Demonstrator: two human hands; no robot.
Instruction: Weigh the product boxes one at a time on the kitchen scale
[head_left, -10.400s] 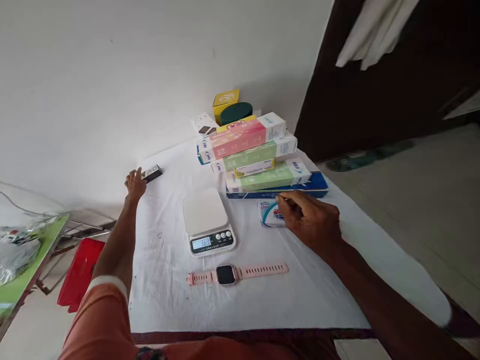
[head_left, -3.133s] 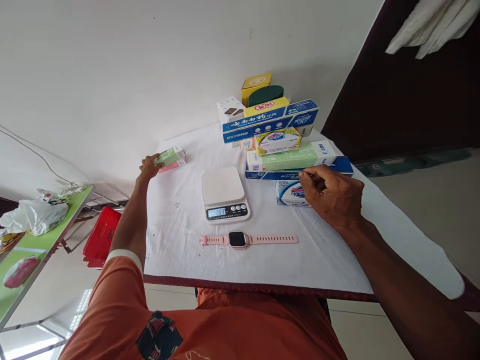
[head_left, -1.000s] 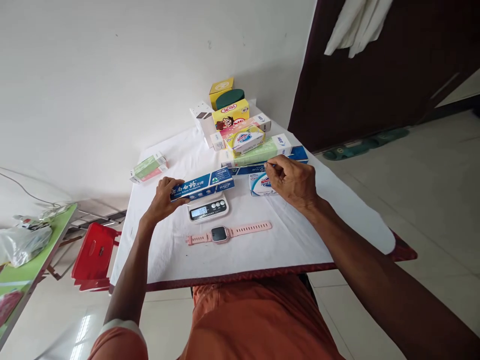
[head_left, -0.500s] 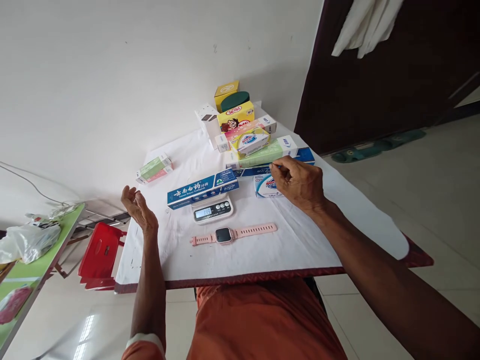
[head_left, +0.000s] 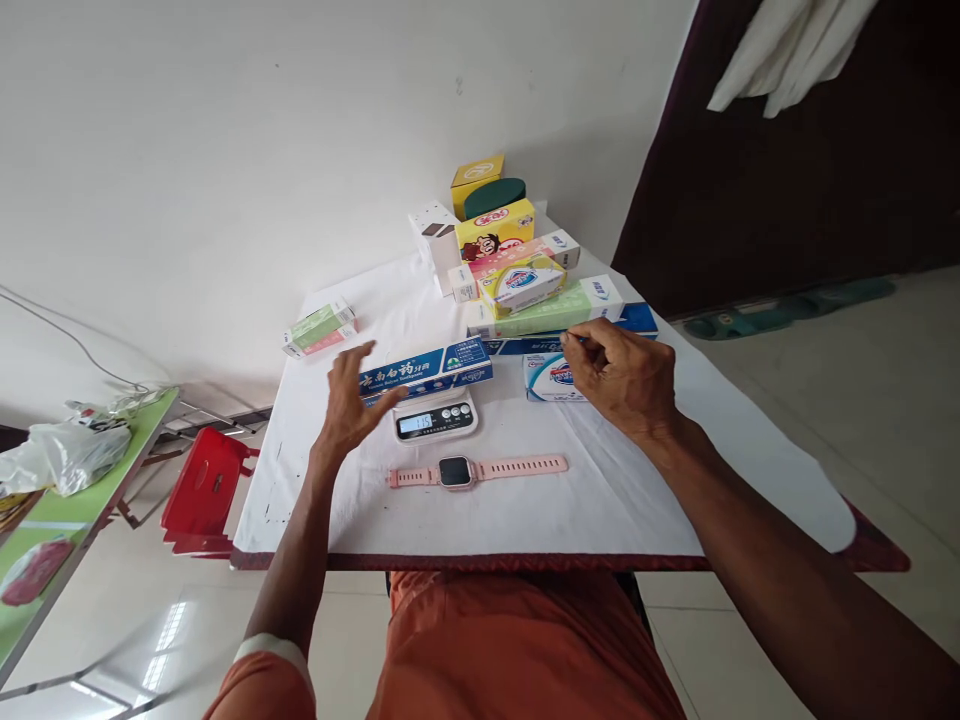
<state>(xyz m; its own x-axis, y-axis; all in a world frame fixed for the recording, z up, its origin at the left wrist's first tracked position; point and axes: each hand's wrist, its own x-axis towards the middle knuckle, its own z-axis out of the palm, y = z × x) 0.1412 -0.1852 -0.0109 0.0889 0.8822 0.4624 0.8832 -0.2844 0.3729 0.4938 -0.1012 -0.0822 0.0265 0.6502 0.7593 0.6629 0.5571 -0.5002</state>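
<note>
Long blue cardboard toothpaste box (head_left: 431,368): across white plastic scale (head_left: 438,432), display lit
Left hand (head_left: 346,408): thumb and fingers apart, around toothpaste box's 9 o'clock end; contact unclear
Right hand (head_left: 630,382): thumb and fingertips together, at 3 o'clock end of white-and-blue soap box (head_left: 551,380); can't tell if holding anything
Pink-strapped square watch (head_left: 454,472): on white-clothed bench (head_left: 570,515), 6 o'clock of scale

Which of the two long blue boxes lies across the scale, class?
The left blue box, beside the left hand, lies across the scale. The right blue box is off it, partly hidden behind the right hand.
</note>
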